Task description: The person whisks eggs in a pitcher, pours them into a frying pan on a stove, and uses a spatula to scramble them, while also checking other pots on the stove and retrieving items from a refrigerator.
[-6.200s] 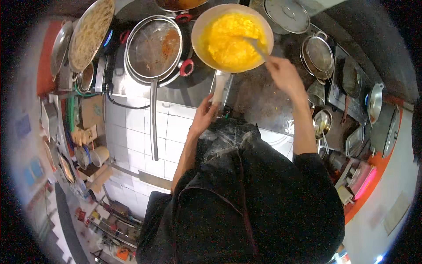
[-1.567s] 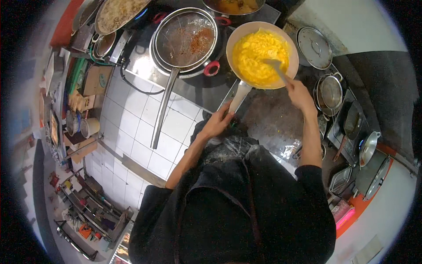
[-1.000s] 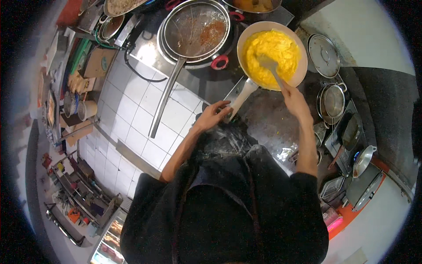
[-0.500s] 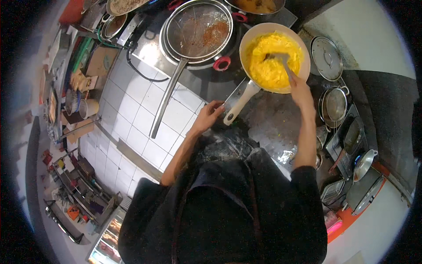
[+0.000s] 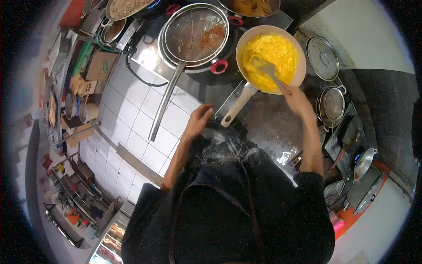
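My right hand (image 5: pixel 299 102) grips a grey spatula (image 5: pixel 265 66), its blade down in yellow scrambled eggs (image 5: pixel 277 47). The eggs lie in soft clumps across a cream frying pan (image 5: pixel 301 75). That pan's pale handle (image 5: pixel 238 106) points back toward me, and neither hand is on it. Left of the handle's end, my left hand (image 5: pixel 200 119) hangs near the counter's edge with nothing in it, thumb and fingers apart.
A long-handled strainer (image 5: pixel 193 42) with reddish bits rests over a pot left of the pan, its handle jutting over the tiled floor (image 5: pixel 132 103). Other pans (image 5: pixel 257 8) stand behind. At right are a lid (image 5: pixel 323 58), more strainers (image 5: pixel 332 105) and a wok (image 5: pixel 365 163).
The spatula has swept left and toward me through the eggs. My left hand has drawn back left from the counter edge by the pan handle, which it was near or touching.
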Demonstrator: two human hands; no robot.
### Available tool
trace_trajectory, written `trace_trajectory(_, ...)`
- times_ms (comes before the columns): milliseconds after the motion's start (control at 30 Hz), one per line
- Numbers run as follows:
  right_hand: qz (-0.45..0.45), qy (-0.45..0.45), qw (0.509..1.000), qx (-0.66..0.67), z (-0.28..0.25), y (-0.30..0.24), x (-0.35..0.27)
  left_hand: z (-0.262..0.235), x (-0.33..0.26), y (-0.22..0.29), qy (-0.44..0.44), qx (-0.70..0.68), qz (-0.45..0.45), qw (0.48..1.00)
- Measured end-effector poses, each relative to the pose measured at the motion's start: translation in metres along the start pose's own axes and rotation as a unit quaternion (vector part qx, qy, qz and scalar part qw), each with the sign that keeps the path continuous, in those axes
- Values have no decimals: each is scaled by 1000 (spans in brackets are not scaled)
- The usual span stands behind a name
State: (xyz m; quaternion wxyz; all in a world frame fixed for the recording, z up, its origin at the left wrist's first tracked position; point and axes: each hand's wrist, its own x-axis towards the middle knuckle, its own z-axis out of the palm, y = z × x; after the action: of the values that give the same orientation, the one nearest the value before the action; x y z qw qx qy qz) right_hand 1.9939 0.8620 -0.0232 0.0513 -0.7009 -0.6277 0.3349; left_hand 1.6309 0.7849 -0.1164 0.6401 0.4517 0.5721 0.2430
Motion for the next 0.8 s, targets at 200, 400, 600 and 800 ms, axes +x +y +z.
trace_trajectory(200, 91, 76, 993, -18, 36, 37, 39, 3, -10, 0, 30, -12, -8, 999)
trace_trajectory(400, 109, -29, 994, -6, -17, 19, -1, -16, -23, -2, 89, -49, -21, 995)
trace_trajectory(600, 40, 13, 999, 2, 17, 14, 5, -16, -21, -10, 72, -50, -13, 996)
trace_trajectory(800, 110, 96, 988, 51, 12, 3, 12, -10, -4, -26, 83, -57, -37, 994)
